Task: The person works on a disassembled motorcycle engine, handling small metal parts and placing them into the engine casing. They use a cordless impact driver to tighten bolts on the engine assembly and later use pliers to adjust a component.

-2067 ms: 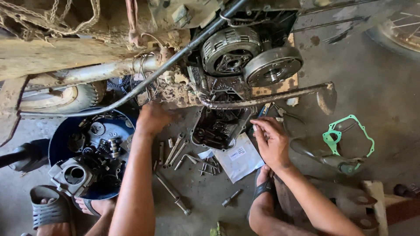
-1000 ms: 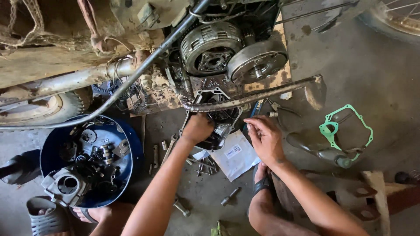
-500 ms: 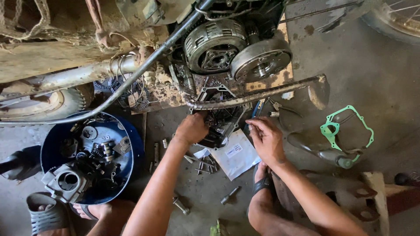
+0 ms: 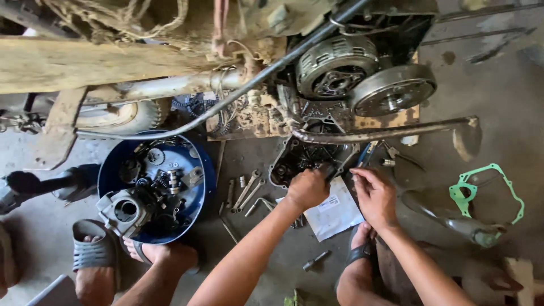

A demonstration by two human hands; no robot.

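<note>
Soft, even daylight, mostly sharp

Brighter on the concrete floor (image 4: 498, 102) at far right; deep shadow inside the engine (image 4: 317, 158); slight blur toward the edges.

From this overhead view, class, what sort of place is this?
Probably a motorcycle repair workshop: an opened engine with clutch parts showing, a blue bowl full of engine pieces, and wrenches lying on the concrete floor.

left hand (image 4: 307, 188) fisted at dark engine cover (image 4: 300, 158); right hand (image 4: 375, 195) beside, over white packet (image 4: 334, 212).
</note>
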